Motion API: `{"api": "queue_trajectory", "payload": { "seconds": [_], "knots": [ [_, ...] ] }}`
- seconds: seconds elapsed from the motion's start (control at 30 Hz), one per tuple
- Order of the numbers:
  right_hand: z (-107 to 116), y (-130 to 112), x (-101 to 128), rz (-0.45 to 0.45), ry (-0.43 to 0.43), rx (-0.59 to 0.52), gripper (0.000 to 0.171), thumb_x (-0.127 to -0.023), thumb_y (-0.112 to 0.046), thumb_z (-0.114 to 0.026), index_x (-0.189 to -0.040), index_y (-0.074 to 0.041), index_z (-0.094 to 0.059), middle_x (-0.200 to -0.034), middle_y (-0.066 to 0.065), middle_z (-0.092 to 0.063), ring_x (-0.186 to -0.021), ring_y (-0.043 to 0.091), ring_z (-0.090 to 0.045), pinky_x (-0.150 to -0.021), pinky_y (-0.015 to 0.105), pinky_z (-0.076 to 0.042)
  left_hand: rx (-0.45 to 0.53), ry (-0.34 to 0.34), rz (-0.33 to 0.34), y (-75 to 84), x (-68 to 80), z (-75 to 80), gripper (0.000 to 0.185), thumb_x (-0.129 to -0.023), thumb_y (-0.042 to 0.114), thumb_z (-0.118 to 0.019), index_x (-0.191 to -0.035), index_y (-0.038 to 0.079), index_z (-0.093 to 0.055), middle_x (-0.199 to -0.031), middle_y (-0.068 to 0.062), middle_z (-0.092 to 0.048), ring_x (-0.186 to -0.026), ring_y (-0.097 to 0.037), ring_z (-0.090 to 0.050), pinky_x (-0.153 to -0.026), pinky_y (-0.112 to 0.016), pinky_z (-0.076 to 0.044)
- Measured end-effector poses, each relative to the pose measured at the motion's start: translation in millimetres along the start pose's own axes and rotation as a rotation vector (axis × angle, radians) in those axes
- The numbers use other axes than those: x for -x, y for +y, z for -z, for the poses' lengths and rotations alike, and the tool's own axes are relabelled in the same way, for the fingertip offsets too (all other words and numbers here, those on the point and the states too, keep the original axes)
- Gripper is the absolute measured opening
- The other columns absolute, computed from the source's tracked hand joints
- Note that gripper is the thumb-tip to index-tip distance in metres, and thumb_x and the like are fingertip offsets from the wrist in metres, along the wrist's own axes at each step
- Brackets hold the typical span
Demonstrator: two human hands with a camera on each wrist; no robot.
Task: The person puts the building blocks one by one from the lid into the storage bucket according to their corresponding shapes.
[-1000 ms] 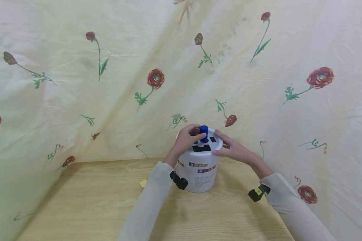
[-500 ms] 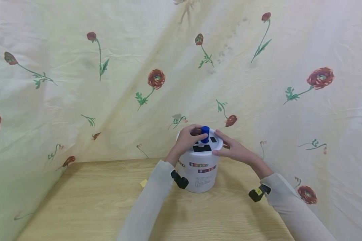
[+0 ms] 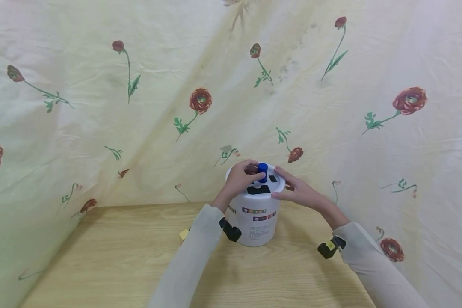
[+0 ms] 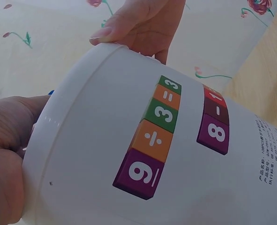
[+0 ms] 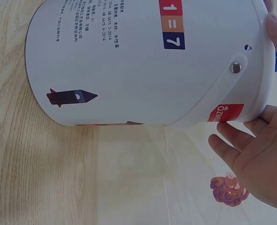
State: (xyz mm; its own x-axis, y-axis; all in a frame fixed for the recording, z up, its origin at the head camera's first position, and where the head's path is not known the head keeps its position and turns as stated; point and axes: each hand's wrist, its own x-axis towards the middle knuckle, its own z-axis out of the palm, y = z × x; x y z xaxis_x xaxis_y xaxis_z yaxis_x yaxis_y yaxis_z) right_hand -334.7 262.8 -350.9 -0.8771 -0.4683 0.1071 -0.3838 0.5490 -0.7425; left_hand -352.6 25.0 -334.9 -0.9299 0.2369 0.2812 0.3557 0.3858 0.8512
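A white bucket point(image 3: 254, 231) with coloured number labels stands upright on the wooden table. Its white lid point(image 3: 276, 187) has dark cut-out openings of several shapes. My left hand point(image 3: 236, 180) reaches over the lid and pinches an upright blue cylinder point(image 3: 262, 167), thumb in front; the cylinder's lower end is at a lid opening. At the other side of the bucket, my right hand point(image 3: 301, 192) grips the rim, with its thumb on the near edge. In the right wrist view, the fingers of that hand point(image 5: 265, 154) lie along the rim beside a red label point(image 5: 226, 113).
A small yellow piece point(image 3: 183, 234) lies on the table point(image 3: 111, 256), partly behind my left sleeve point(image 3: 194, 252). The floral cloth point(image 3: 150, 107) hangs close behind the bucket and along both sides. A white carry handle point(image 5: 218, 93) is fixed to the bucket's side.
The blue cylinder and my left thumb have come down slightly toward the lid. My right hand keeps its hold on the rim, and the bucket stays in place.
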Motion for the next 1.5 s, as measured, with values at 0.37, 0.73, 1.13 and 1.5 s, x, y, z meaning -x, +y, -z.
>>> {"api": "queue_trajectory", "payload": {
  "seconds": [0.37, 0.73, 1.13, 1.5],
  "knots": [
    [1, 2, -1, 0.014, 0.001, 0.0, 0.091, -0.097, -0.038, -0.069, -0.165, -0.017, -0.013, -0.173, 0.013, -0.006, -0.154, 0.046, -0.021, -0.117, 0.064, -0.03, 0.031, 0.027, -0.032, -1.5, -0.5, 0.4, 0.036, -0.096, 0.027, -0.072, -0.129, 0.015, -0.065, -0.117, -0.006, -0.074, -0.109, -0.022, -0.069, -0.097, -0.039, -0.056],
    [1, 0, 1, 0.011, 0.003, 0.003, 0.091, -0.096, -0.037, -0.069, -0.165, -0.018, -0.013, -0.173, 0.013, -0.005, -0.153, 0.048, -0.021, -0.116, 0.065, -0.031, 0.047, 0.056, -0.064, -0.9, 1.3, 0.4, 0.035, -0.096, 0.026, -0.072, -0.128, 0.014, -0.066, -0.115, -0.006, -0.074, -0.106, -0.02, -0.069, -0.095, -0.036, -0.056],
    [0, -2, 1, 0.014, 0.01, -0.007, 0.091, -0.096, -0.037, -0.07, -0.164, -0.015, -0.014, -0.172, 0.014, -0.008, -0.154, 0.046, -0.021, -0.118, 0.064, -0.028, 0.23, 0.116, -0.175, -7.6, 9.1, 9.3, 0.032, -0.096, 0.028, -0.071, -0.126, 0.016, -0.066, -0.115, -0.005, -0.073, -0.114, -0.019, -0.067, -0.107, -0.046, -0.05],
    [-1, -3, 2, 0.002, 0.02, -0.009, 0.091, -0.096, -0.037, -0.07, -0.165, -0.017, -0.014, -0.173, 0.013, -0.006, -0.154, 0.046, -0.02, -0.117, 0.065, -0.029, 0.24, 0.094, -0.187, -26.9, 27.0, 38.7, 0.035, -0.096, 0.026, -0.071, -0.128, 0.011, -0.066, -0.119, -0.008, -0.073, -0.118, -0.023, -0.065, -0.116, -0.058, -0.037]
  ]
}}
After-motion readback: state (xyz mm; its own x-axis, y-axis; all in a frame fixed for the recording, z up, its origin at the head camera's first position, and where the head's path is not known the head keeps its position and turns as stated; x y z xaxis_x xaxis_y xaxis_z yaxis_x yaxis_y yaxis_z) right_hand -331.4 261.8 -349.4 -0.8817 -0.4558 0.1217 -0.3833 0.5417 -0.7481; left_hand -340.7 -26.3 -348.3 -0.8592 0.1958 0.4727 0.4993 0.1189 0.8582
